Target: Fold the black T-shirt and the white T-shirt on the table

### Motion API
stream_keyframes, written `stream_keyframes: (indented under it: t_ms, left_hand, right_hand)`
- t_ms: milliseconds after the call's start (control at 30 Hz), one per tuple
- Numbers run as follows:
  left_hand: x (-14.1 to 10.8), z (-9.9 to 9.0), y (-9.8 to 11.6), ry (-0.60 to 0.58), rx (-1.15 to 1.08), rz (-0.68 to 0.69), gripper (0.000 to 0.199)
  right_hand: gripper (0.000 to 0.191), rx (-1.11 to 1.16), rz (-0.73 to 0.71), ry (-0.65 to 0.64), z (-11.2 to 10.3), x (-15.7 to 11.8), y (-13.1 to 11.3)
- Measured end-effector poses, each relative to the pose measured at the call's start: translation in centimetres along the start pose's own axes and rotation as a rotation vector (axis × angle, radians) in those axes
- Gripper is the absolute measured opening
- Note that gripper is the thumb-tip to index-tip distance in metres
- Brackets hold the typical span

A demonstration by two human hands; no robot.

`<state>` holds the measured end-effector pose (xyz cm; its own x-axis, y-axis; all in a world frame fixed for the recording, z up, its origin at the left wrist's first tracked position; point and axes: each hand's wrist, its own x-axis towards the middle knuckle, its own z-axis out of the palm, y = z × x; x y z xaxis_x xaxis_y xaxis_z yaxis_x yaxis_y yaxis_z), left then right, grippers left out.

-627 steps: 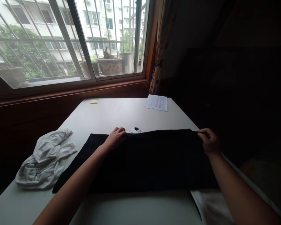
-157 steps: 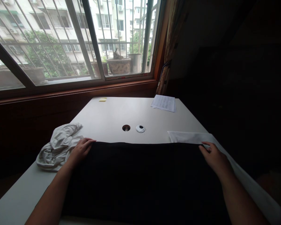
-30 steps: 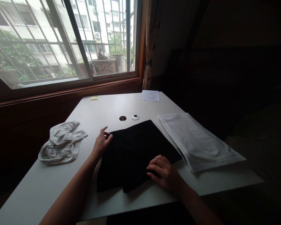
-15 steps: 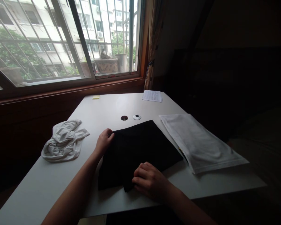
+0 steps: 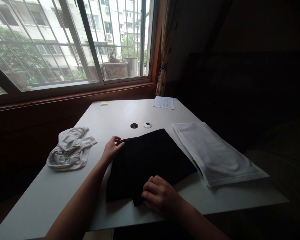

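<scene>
Black shorts (image 5: 150, 156) lie spread on the white table in front of me, with the waist edge away from me and the leg hems towards me. At the far left corner of the waist, my left hand (image 5: 113, 147) pinches the cloth between thumb and fingers, with a small gap showing above the thumb. My right hand (image 5: 158, 195) is closed at the near hem, its fingers curled on the cloth. Its fingertips are partly hidden. To the right, a white mesh bag (image 5: 215, 153) lies flat beside the shorts.
A crumpled white cloth (image 5: 72, 150) lies on the left of the white table (image 5: 110, 116). Further back are a cable hole (image 5: 134, 126), its round cover (image 5: 147, 125), papers (image 5: 164, 102) and a yellow sticky note (image 5: 104, 103). A barred window stands behind.
The view has shifted slightly. My left fingers have loosened a little at the waist corner, and my right hand stays at the near hem. The shorts lie nearly the same.
</scene>
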<state>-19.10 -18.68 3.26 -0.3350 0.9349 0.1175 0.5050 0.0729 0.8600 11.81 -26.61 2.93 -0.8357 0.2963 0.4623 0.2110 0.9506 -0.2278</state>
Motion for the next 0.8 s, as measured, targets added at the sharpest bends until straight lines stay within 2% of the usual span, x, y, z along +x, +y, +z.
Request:
stream_keyframes:
  t_ms: [100, 233, 333, 433, 533, 667, 800]
  left_hand:
    - [-0.1, -0.3, 0.5, -0.009, -0.078, -0.021, 0.037]
    - [0.5, -1.2, 2.2, 0.006, -0.2, -0.014, 0.045]
    - [1.7, -2.1, 3.8, 0.016, -0.324, -0.006, 0.053]
    - [3.0, -3.1, 4.8, 0.014, -0.391, 0.008, 0.056]
    - [3.6, -4.1, 4.8, 0.037, -0.38, 0.02, 0.056]
    - [3.4, -5.2, 3.2, 0.044, -0.282, -0.005, 0.058]
    - [2.5, -5.6, 0.9, -0.003, -0.168, -0.047, 0.054]
  right_hand:
    - [0.008, 0.029, -0.006, 0.109, -0.5, 0.5, -0.1]
    - [0.02, 0.065, -0.013, 0.304, -2.2, 1.6, -0.6]
    - [0.028, 0.058, -0.024, 0.391, -3.4, 2.8, -1.2]
    - [0.029, 0.024, -0.036, 0.388, -4.1, 4.5, -2.0]
    - [0.021, -0.03, -0.073, 0.363, -3.7, 6.0, -2.9]
    - [0.01, -0.065, -0.149, 0.291, -1.8, 7.5, -3.8]
    - [0.011, -0.102, -0.16, 0.124, 1.0, 7.9, -4.0]
